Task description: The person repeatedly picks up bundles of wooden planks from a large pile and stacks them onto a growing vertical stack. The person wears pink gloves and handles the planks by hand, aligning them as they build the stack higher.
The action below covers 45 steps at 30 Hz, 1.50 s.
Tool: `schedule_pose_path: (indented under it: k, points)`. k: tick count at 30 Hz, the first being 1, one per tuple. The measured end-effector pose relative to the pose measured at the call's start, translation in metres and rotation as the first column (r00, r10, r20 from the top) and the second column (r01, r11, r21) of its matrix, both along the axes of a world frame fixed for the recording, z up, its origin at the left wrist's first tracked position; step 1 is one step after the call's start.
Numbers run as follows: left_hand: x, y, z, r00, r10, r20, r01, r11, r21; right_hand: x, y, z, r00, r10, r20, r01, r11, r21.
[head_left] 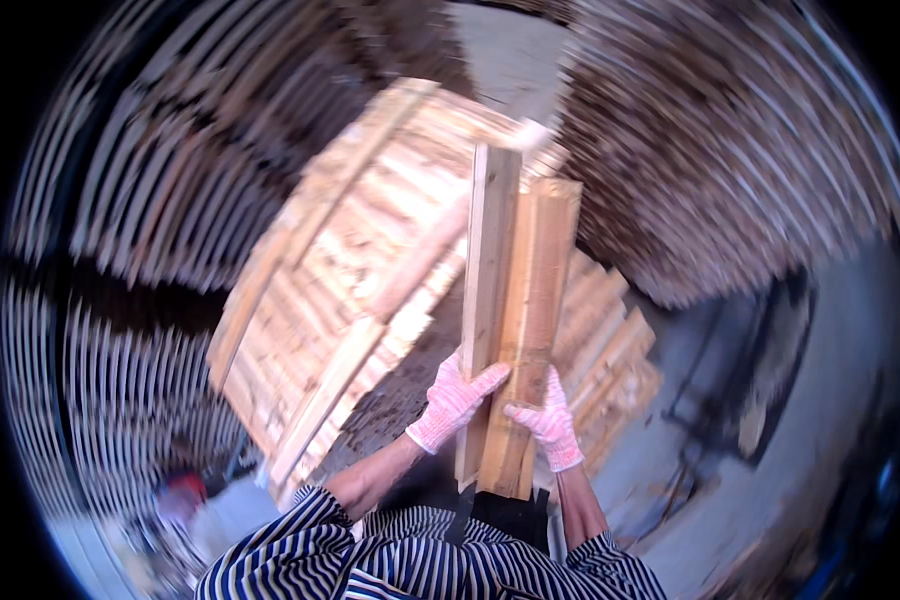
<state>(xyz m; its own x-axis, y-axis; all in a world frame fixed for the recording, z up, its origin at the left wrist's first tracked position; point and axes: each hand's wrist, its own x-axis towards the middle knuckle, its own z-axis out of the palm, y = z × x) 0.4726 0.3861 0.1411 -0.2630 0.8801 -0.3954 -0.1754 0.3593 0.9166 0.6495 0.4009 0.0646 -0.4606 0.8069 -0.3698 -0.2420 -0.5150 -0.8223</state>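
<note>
Both my hands wear pink knit gloves and grip a bundle of wooden planks (538, 280) upright in front of my body. My left hand (457, 398) is closed round the left side, its thumb across the narrower left plank (487, 250). On the right edge, my right hand (547, 415) is closed with its thumb over the front face. The fingers behind the wood are hidden. Beyond the bundle, to the left, lies a large stack of pale planks (360, 240) with strips laid across it. Another stack of planks (607, 350) shows behind my right hand.
Tall piles of layered boards rise at the left (160, 180) and at the upper right (730, 150), blurred by motion. A dark metal frame (740, 370) stands on the grey floor (830, 400) at the right. Low at the left is a blurred red object (182, 487).
</note>
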Motion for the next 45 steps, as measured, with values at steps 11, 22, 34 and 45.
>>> schedule_pose_path:
  k: [11,22,34,45]
  points:
    - [-0.156,-0.063,0.196,0.893,0.450,0.002,-0.416,0.823,0.386,-0.240,0.059,0.170,0.925,0.372,-0.073,-0.205,0.652,0.730]
    - [-0.333,-0.137,0.020,0.747,0.565,0.351,-0.663,0.671,0.330,-0.435,0.016,0.101,0.848,0.487,0.208,-0.394,0.316,0.863]
    - [-0.394,-0.204,0.045,0.568,0.734,0.373,-0.809,0.581,0.090,-0.466,-0.003,0.130,0.747,0.624,0.229,-0.664,0.715,0.218]
    - [-0.398,-0.273,-0.062,0.487,0.359,-0.796,-0.832,0.468,-0.298,-0.469,-0.021,0.060,0.257,-0.144,0.956,-0.916,0.279,0.288]
